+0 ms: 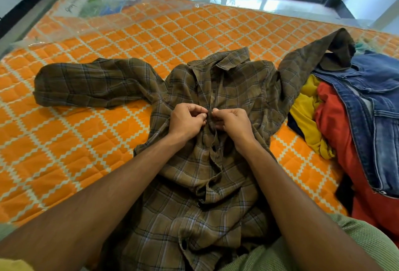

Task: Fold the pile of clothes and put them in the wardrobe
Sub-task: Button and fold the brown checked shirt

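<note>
- Currently the shirt [226, 89] lies front-up across the middle of the mattress [108, 39]. Its collar [231, 59] points to the far edge, and its lower end reaches my lap at the near edge.
- My left hand [186, 120] and right hand [234, 122] meet at the placket [212, 106], over the mattress's middle. Each pinches one front edge between thumb and curled fingers, and the two hands almost touch. My judgement is that I am fastening a button here.
- Handling: the cloth is thin, soft and light, and it wrinkles and bunches freely. It will not hold a shape unaided, so I should smooth it flat on the mattress before each fold. It should not slip and is not fragile.
- Buttons [199, 203] lower down look unfastened, so the fronts can slide apart when lifted.
- Take-hold points: grip the shoulder seams beside the collar for lifting. Pinch the cuffs to bring the sleeves in.
- One sleeve [86, 82] is spread toward the mattress's left edge.
- The other sleeve [313, 54] is draped onto the pile [336, 119] at the right edge.
- That pile holds denim [371, 97], red and yellow [306, 106] garments, all unfolded. The denim looks heavier and stiffer than the shirt.
- Writing: a clear plastic cover [103, 26] at the mattress's far left corner carries a printed label [86, 5]. Its cursive word is too skewed to read.
- No brand or tag is legible on the shirt or the pile.
</note>
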